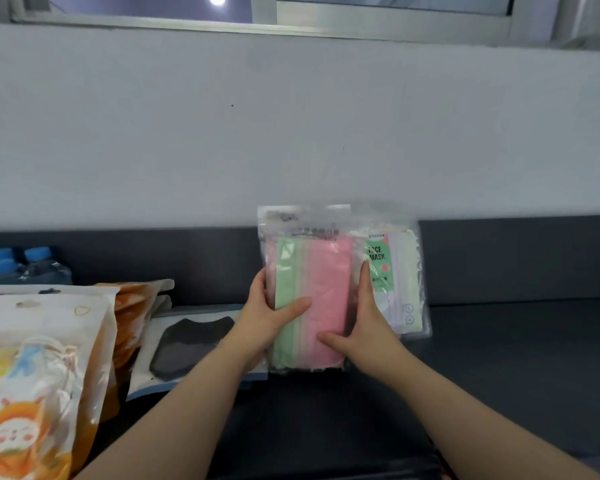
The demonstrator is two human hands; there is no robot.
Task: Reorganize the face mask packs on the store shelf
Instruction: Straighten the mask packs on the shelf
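The person's L hand and R hand both hold the green-and-pink pack, a clear bag w/ a green stack on its left side and a pink stack on its right. The pack stands upright, mid-frame, w/ its bottom edge low over the dark shelf; can't tell if it actually rests there. The L hand grips the pack's left edge, w/ the thumb laid across the green front and the fingers wrapped round the side. The R hand clamps the right edge, w/ the thumb across the lower pink front and the fingers running straight up along the side.

Just behind and to the right is the FACE MASK pack, also a clear bag, upright, w/ a green label and pale masks inside. It's partly covered by the held pack and the R hand's fingers.

Left of the hands, the black mask pack lies flat on the shelf. Further left is an orange pack, then a cartoon pack at the frame edge, close to the camera. Behind those, at the back left, are water bottles w/ blue caps. A grey wall rises behind the shelf, w/ a window up top.
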